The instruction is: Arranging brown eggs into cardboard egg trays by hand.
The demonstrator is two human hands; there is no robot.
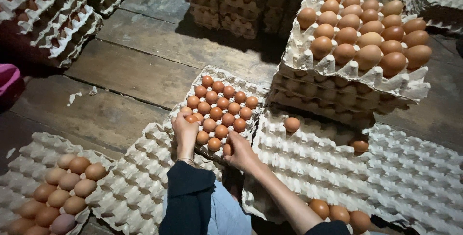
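Note:
A grey pulp egg tray (pixel 219 75) lies in the middle, holding several brown eggs (pixel 222 109). My left hand (pixel 185 130) rests at the tray's near left corner, its fingers curled on an egg there. At the tray's near edge, my right hand (pixel 239 152) closes around another brown egg. Both forearms come up from the bottom in dark sleeves, with a thin bracelet on the left wrist.
A stacked tray full of eggs (pixel 361 32) stands at the right rear. A wide tray (pixel 395 172) with a few eggs lies right, an empty tray (pixel 140 177) and a part-filled one (pixel 58 186) left. More stacks (pixel 48 18) sit on the wooden floor (pixel 144 56).

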